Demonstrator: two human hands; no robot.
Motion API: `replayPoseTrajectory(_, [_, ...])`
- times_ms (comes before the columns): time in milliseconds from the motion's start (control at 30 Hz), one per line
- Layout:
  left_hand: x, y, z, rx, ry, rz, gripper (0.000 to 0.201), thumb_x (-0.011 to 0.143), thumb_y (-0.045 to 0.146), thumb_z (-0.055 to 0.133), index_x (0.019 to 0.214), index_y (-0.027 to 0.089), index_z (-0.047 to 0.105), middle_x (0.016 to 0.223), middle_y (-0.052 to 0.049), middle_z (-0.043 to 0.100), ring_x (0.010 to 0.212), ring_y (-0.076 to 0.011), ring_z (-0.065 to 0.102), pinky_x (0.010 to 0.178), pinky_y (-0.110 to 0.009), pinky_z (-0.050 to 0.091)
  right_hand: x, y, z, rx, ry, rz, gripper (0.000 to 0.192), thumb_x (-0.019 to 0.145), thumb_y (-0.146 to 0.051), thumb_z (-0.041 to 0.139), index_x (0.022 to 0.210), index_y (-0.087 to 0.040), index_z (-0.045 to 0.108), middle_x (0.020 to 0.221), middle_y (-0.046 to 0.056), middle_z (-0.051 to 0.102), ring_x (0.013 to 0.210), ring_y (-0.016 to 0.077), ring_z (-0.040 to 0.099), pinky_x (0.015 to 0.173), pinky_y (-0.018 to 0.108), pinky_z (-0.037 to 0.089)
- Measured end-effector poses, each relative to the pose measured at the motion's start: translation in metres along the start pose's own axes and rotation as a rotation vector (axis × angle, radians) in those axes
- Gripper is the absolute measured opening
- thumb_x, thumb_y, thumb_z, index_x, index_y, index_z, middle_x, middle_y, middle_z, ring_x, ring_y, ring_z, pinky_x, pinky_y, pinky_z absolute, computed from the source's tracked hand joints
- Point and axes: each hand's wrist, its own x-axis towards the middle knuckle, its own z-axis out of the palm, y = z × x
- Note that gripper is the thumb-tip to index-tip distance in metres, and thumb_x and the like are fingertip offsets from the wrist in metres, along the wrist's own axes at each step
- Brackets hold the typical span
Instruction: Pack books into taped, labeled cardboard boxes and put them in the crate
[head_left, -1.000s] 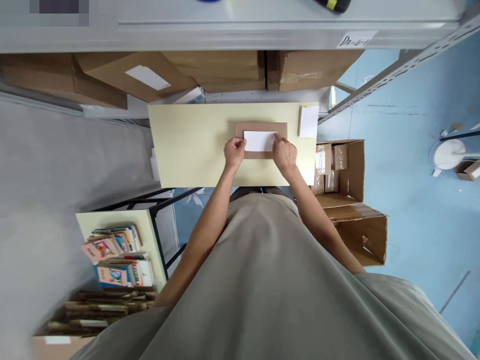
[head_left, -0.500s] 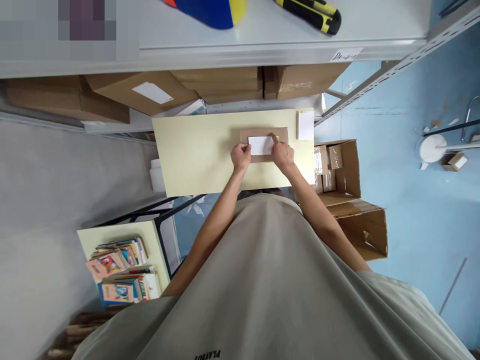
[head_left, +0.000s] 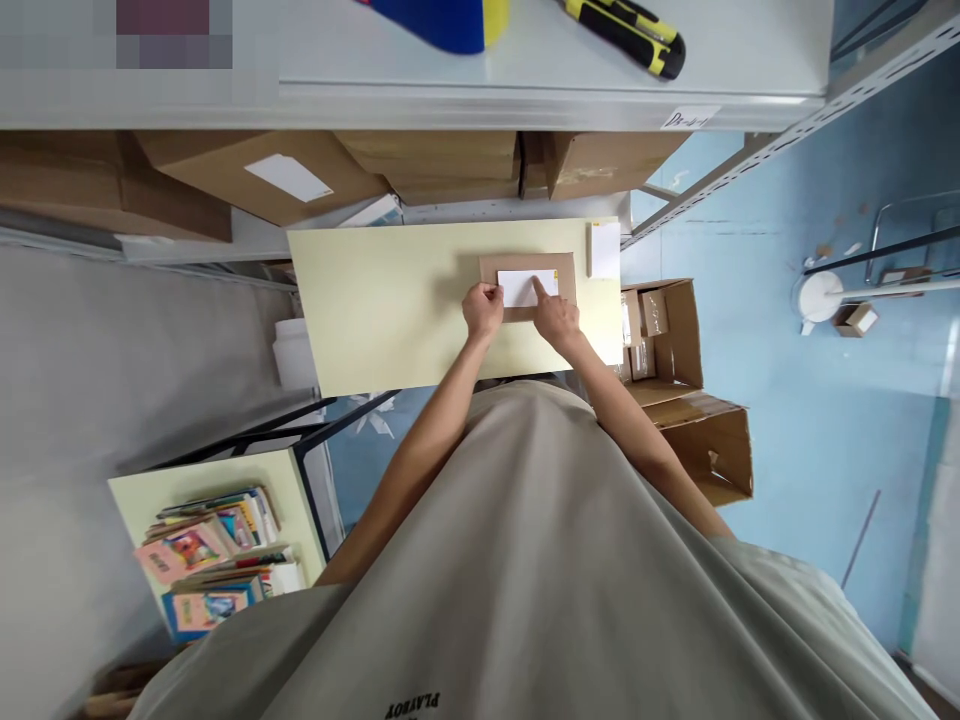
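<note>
Ideally, I'd press the white slip (head_left: 517, 291) evenly: right hand (head_left: 556, 314) half-open, forefinger extended, gripping nothing; left hand (head_left: 483, 311) pinching its edge.

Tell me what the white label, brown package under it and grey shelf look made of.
White label: probably paper, matte, looking thin and flat. Brown package: likely cardboard, dull, with plain tan surface. Grey shelf: seemingly painted metal, slightly glossy, given the soft highlights along its edge.

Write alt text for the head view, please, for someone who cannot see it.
A person's left hand pinches the left edge of a white label on a brown package; the right hand extends its index finger over the label. Beneath is a pale yellow tabletop.
</note>
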Motion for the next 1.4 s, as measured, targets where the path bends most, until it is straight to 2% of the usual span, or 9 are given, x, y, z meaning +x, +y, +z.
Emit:
replayPoseTrajectory(100, [0.002, -0.002, 0.001, -0.001, -0.003, 0.020, 0.016, 0.099, 0.027, 0.072, 0.084, 0.024, 0.070, 0.096, -0.007, 0.083, 0.095, -0.0253, 0.076, 0.096, -0.038, 0.057, 0.007, -0.006, -0.007, 0.014, 0.019, 0.024, 0.083, 0.115, -0.013, 0.045, 0.190, -0.020, 0.012, 0.141, 0.026, 0.079, 0.128, 0.0352, 0.078, 0.103, 0.044, 0.061])
replayPoseTrajectory(200, [0.003, -0.006, 0.002, -0.008, -0.012, 0.034, 0.015, 0.100, 0.027, 0.072, 0.086, 0.024, 0.071, 0.099, -0.009, 0.084, 0.096, -0.0259, 0.077, 0.096, -0.038, 0.057, -0.010, -0.005, 0.005, 0.001, 0.013, 0.011, 0.082, 0.113, -0.009, 0.041, 0.190, -0.019, 0.013, 0.139, 0.027, 0.080, 0.128, 0.0361, 0.078, 0.104, 0.045, 0.061])
replayPoseTrajectory(400, [0.004, -0.010, 0.006, -0.036, -0.019, 0.055, 0.014, 0.101, 0.027, 0.072, 0.088, 0.023, 0.072, 0.098, -0.010, 0.083, 0.097, -0.0270, 0.077, 0.098, -0.038, 0.057, -0.047, 0.001, 0.028, -0.054, -0.066, 0.010, 0.086, 0.113, -0.013, 0.035, 0.190, -0.020, -0.004, 0.134, 0.024, 0.082, 0.121, 0.0341, 0.078, 0.099, 0.044, 0.061])
replayPoseTrajectory(633, [0.003, -0.013, 0.009, -0.058, -0.023, 0.076, 0.016, 0.103, 0.025, 0.070, 0.088, 0.023, 0.073, 0.099, -0.010, 0.083, 0.098, -0.0272, 0.076, 0.100, -0.040, 0.056, 0.001, -0.022, -0.002, -0.021, 0.007, 0.027, 0.086, 0.114, -0.015, 0.042, 0.190, -0.018, 0.002, 0.139, 0.026, 0.079, 0.127, 0.0360, 0.076, 0.105, 0.048, 0.059])
replayPoseTrajectory(733, [0.001, -0.010, 0.009, -0.055, -0.015, 0.067, 0.017, 0.103, 0.023, 0.071, 0.086, 0.023, 0.072, 0.097, -0.010, 0.082, 0.100, -0.0279, 0.076, 0.099, -0.040, 0.056, 0.007, -0.028, -0.007, -0.043, 0.028, 0.016, 0.083, 0.112, -0.010, 0.039, 0.190, -0.018, 0.012, 0.143, 0.026, 0.078, 0.131, 0.0353, 0.075, 0.107, 0.045, 0.058])
replayPoseTrajectory(833, [-0.002, -0.004, 0.008, -0.023, 0.004, 0.048, 0.018, 0.102, 0.021, 0.071, 0.084, 0.023, 0.072, 0.095, -0.010, 0.082, 0.102, -0.0289, 0.077, 0.101, -0.041, 0.057, -0.011, -0.026, 0.004, -0.102, 0.006, -0.031, 0.082, 0.111, -0.012, 0.041, 0.190, -0.017, 0.017, 0.141, 0.028, 0.078, 0.130, 0.0367, 0.076, 0.105, 0.045, 0.059])
replayPoseTrajectory(1000, [-0.005, 0.003, 0.007, 0.004, 0.024, 0.026, 0.018, 0.102, 0.019, 0.070, 0.085, 0.023, 0.073, 0.102, -0.012, 0.084, 0.103, -0.0300, 0.078, 0.104, -0.042, 0.056, -0.039, -0.015, 0.028, -0.184, -0.048, -0.115, 0.085, 0.110, -0.008, 0.040, 0.190, -0.017, 0.010, 0.138, 0.028, 0.080, 0.127, 0.0368, 0.079, 0.102, 0.047, 0.061])
replayPoseTrajectory(1300, [-0.008, 0.007, 0.004, 0.122, 0.059, 0.024, 0.020, 0.103, 0.022, 0.066, 0.084, 0.024, 0.070, 0.100, -0.011, 0.083, 0.099, -0.0274, 0.078, 0.099, -0.041, 0.056, 0.019, -0.038, -0.022, -0.131, -0.020, -0.219, 0.077, 0.115, -0.014, 0.050, 0.188, -0.016, 0.024, 0.148, 0.029, 0.075, 0.139, 0.0357, 0.075, 0.109, 0.042, 0.059])
replayPoseTrajectory(1400, [-0.009, 0.006, 0.004, 0.147, 0.053, 0.044, 0.016, 0.100, 0.021, 0.067, 0.085, 0.024, 0.069, 0.097, -0.010, 0.081, 0.097, -0.0265, 0.077, 0.097, -0.040, 0.057, 0.022, -0.032, -0.021, -0.128, -0.019, -0.285, 0.075, 0.117, -0.020, 0.050, 0.187, -0.011, 0.024, 0.146, 0.033, 0.075, 0.136, 0.0382, 0.076, 0.107, 0.046, 0.060])
